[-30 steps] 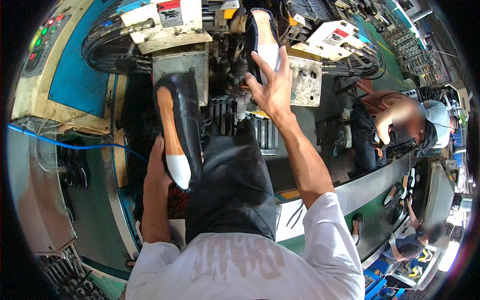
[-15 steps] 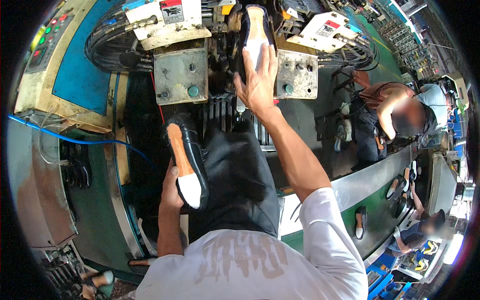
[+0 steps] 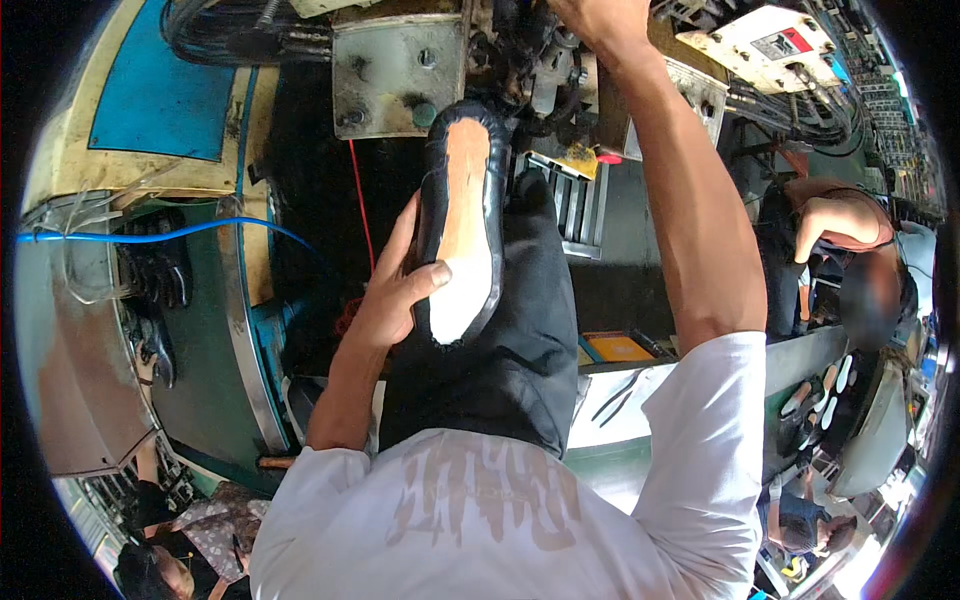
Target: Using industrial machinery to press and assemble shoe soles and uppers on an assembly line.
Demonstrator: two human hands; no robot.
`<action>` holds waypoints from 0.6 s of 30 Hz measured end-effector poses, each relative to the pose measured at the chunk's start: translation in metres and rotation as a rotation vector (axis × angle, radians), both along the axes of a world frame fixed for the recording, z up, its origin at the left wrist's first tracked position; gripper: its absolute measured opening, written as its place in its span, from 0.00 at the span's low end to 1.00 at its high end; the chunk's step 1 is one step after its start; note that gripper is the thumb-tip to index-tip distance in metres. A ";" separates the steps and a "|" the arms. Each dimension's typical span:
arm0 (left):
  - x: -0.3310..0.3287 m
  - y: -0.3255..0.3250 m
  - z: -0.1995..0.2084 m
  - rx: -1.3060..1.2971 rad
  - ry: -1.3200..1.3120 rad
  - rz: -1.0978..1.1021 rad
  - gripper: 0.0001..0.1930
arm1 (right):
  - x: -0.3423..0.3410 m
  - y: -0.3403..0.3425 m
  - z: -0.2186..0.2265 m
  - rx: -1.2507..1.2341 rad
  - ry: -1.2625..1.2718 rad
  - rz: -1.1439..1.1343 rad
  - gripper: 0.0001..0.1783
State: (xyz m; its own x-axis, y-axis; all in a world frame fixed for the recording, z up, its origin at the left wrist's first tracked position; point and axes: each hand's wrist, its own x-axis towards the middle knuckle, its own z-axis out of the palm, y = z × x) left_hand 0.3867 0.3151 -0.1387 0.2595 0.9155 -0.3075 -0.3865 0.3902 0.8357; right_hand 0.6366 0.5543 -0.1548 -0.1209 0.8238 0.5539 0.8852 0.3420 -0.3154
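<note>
While clasping a black shoe (image 3: 465, 220) underside-up in the left hand (image 3: 393, 308), near the grey plate (image 3: 395, 72), extends the right hand (image 3: 603, 18) well apart, to that plate's right; cannot tell its cut-off grip.

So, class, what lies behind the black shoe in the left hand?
Black trousers show past its right edge; part of the left hand is covered by the shoe.
</note>
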 end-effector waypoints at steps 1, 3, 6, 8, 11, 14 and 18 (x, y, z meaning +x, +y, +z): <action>0.003 0.003 0.000 -0.006 -0.001 -0.015 0.54 | 0.003 -0.001 -0.002 -0.020 0.022 0.000 0.52; 0.004 0.005 -0.009 -0.029 -0.001 -0.017 0.54 | 0.007 -0.009 -0.007 -0.059 0.071 0.009 0.53; 0.009 0.006 -0.011 0.008 0.001 -0.016 0.55 | 0.013 -0.023 -0.008 -0.106 0.144 0.016 0.54; 0.009 0.004 -0.009 0.001 -0.019 -0.023 0.55 | 0.013 -0.034 -0.003 -0.126 0.194 0.026 0.55; 0.008 -0.002 -0.001 0.062 0.082 -0.048 0.55 | 0.006 -0.050 0.012 -0.142 0.269 0.058 0.57; 0.001 -0.009 0.005 0.105 0.177 -0.034 0.55 | -0.006 -0.068 0.030 -0.155 0.339 0.105 0.58; -0.007 -0.028 0.002 0.175 0.364 0.030 0.55 | -0.034 -0.099 0.052 -0.185 0.432 0.203 0.61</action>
